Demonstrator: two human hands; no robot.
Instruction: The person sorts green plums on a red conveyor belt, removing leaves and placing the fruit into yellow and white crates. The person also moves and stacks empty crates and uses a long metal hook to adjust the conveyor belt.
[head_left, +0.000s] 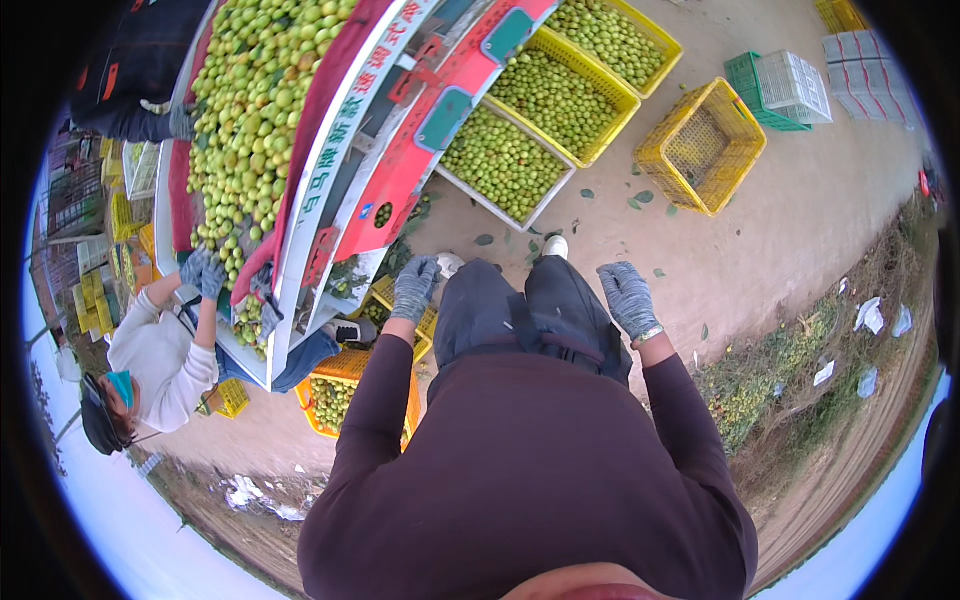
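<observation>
In the head view, the gloved left hand point(415, 288) and right hand point(628, 300) hang unclenched; ahead, an upward-opening pale-rimmed crate point(549, 197) of green fruit point(505, 163) lies lengthwise from upper left to lower right.

Matt knitted gloves point(628, 300), latticed plastic crate point(670, 178)
</observation>
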